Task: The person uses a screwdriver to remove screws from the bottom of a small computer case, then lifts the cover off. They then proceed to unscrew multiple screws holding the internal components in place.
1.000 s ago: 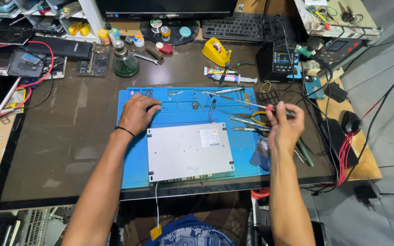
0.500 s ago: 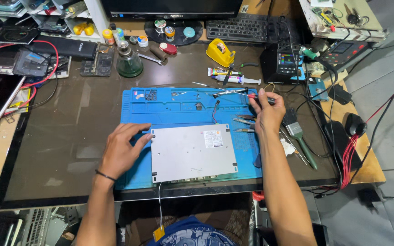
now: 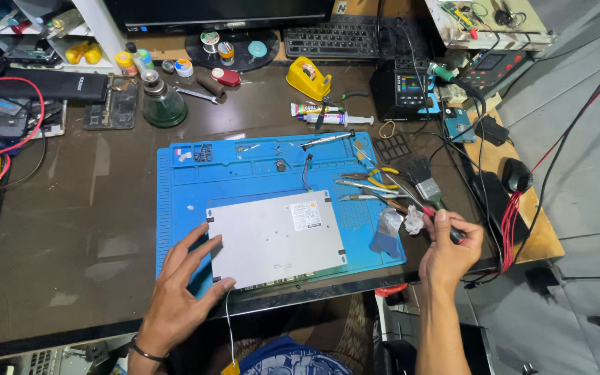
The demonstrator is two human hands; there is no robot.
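Blue rubber mat (image 3: 175,208) bears flat grey metal panel (image 3: 276,236).

Matt silvery metal panel (image 3: 276,237); blue rubbery work mat (image 3: 244,173); glossy dark tabletop (image 3: 71,208), reflective.

A flat grey metal panel (image 3: 276,237) lies slightly tilted on the blue mat (image 3: 244,170).

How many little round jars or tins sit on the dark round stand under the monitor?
3: on the round stand, one jar at left, one in the middle, a teal tin at right. Others may hide behind the monitor.
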